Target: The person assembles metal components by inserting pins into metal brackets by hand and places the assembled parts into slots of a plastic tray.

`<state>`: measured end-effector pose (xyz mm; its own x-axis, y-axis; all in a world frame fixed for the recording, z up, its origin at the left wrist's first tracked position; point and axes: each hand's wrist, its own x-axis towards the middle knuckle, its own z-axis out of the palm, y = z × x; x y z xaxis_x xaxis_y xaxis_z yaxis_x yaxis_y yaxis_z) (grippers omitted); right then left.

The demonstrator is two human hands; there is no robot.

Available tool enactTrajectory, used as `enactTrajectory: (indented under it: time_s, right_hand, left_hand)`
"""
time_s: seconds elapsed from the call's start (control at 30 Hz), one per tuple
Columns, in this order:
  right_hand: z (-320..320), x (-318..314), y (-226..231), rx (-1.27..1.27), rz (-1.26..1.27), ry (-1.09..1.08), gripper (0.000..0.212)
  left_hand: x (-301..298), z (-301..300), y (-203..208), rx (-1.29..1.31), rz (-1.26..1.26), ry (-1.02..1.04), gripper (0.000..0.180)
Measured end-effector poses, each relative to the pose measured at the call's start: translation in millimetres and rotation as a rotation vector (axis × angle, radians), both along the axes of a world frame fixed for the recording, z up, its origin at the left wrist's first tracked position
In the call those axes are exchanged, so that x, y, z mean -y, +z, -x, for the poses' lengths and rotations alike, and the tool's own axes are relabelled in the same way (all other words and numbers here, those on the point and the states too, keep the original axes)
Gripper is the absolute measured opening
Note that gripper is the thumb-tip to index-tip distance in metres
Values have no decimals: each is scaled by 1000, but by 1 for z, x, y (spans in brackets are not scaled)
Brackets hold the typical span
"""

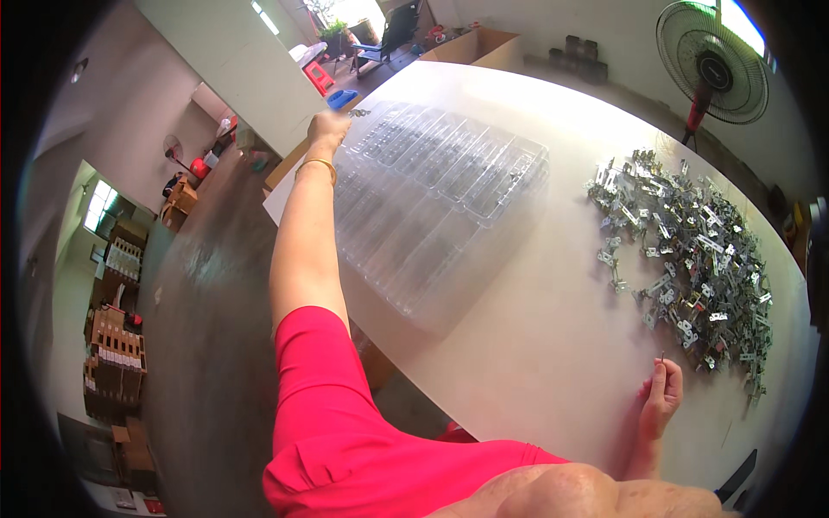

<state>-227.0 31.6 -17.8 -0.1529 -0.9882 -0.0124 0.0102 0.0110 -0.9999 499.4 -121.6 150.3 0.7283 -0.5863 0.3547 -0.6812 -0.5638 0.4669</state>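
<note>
My left arm reaches out to the far left edge of the table, and my left hand (pixel 329 131) is closed there, somewhat blurred. Small grey metal parts (pixel 359 113) stick out from its fingers, beside the far corner of a clear plastic tray (pixel 406 246). That tray has long compartments, some with greyish contents in its far half. Close to my body on the right, my right hand (pixel 661 399) pinches a small thin dark pin-like piece (pixel 662 356) upright between thumb and finger. A large heap of small silvery metal brackets (pixel 691 268) lies just beyond it.
The pale table (pixel 535 345) carries the tray and the heap. A standing fan (pixel 712 69) is past the far right edge. Behind the table stand a cardboard box (pixel 475 47) and a blue object (pixel 342 98). Stacked boxes (pixel 117 354) line the left side of the room.
</note>
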Motion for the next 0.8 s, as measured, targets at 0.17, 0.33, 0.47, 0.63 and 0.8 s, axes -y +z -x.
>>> enactTrajectory:
  time_s: [0.17,0.33,0.47,0.63,0.8]
  right_hand:
    - [-1,0,0,-54,-18,-5,8]
    - [-3,2,1,-58,-21,4,9]
    - [-2,1,-1,-78,-28,14,8]
    - [-5,-2,0,-89,-11,18,8]
    - [-4,-6,5,-111,-44,7,8]
  left_hand:
    - [25,10,-4,-24,-82,24,20]
    - [32,-7,-9,19,-84,44,20]
    - [41,4,-17,-13,-65,2,18]
    - [37,-1,-16,-22,-124,-68,18]
    - [41,11,-27,113,-174,-96,22]
